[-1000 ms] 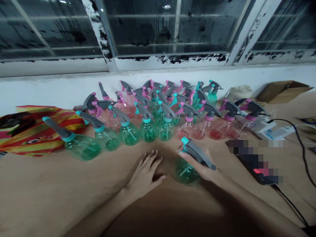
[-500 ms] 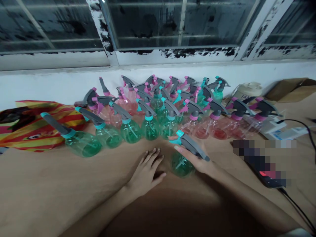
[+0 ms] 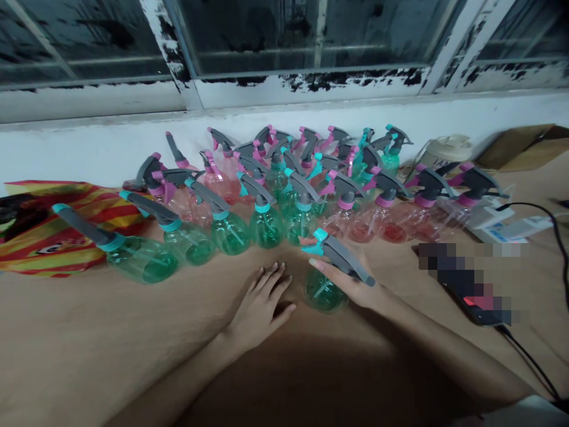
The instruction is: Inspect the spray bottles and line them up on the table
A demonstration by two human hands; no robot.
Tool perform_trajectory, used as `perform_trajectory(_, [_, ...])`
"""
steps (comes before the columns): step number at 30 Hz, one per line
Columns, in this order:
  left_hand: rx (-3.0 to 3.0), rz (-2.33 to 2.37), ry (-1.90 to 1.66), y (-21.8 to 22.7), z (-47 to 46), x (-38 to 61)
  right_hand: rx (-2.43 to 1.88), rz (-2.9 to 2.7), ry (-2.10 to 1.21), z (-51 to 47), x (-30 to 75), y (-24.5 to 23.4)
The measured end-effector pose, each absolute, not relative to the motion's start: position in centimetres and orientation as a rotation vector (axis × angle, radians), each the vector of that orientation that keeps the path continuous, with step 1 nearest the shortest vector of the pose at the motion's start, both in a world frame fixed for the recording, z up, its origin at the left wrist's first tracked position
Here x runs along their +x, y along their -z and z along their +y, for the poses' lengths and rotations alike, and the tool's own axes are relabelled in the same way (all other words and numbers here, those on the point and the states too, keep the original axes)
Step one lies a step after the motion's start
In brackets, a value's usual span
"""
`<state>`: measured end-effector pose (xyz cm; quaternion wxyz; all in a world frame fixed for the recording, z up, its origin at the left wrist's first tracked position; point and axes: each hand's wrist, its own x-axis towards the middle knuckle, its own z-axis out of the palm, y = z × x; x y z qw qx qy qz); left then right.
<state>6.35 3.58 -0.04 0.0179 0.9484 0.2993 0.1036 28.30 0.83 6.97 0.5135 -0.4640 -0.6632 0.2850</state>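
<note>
My right hand (image 3: 355,284) is wrapped round the neck of a green spray bottle (image 3: 323,293) with a grey and turquoise trigger head. The bottle stands close in front of me; its far side is hidden by my fingers. Flat on the table, just left of that bottle, lies my left hand (image 3: 262,299), fingers spread and holding nothing. Beyond both hands runs a front row of spray bottles, green ones such as this bottle (image 3: 230,231) at left and pink ones such as this bottle (image 3: 394,228) at right. Several more, pink and green, crowd behind them.
A red and yellow striped bag (image 3: 84,237) lies at the left on the wooden table (image 3: 133,350). At right are a phone (image 3: 484,311) with a black cable, a white box (image 3: 502,222), a pale cup (image 3: 447,151) and a cardboard piece (image 3: 524,148). Windows rise behind a white wall.
The view has shifted slightly, so the bottles and window sit a little higher in it. Both hands keep their poses, the right one still round the green spray bottle.
</note>
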Motion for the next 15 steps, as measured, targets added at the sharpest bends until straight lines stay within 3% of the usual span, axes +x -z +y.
perform_trajectory(8, [2.948,0.933,-0.308,-0.07,3.67,6.5,-1.074,-1.566,-0.743,0.88,28.32,-6.99])
perform_trajectory(15, [2.948,0.936,-0.307,-0.11,3.57,6.43,-1.186,-1.587,-0.603,0.57,28.56,-7.26])
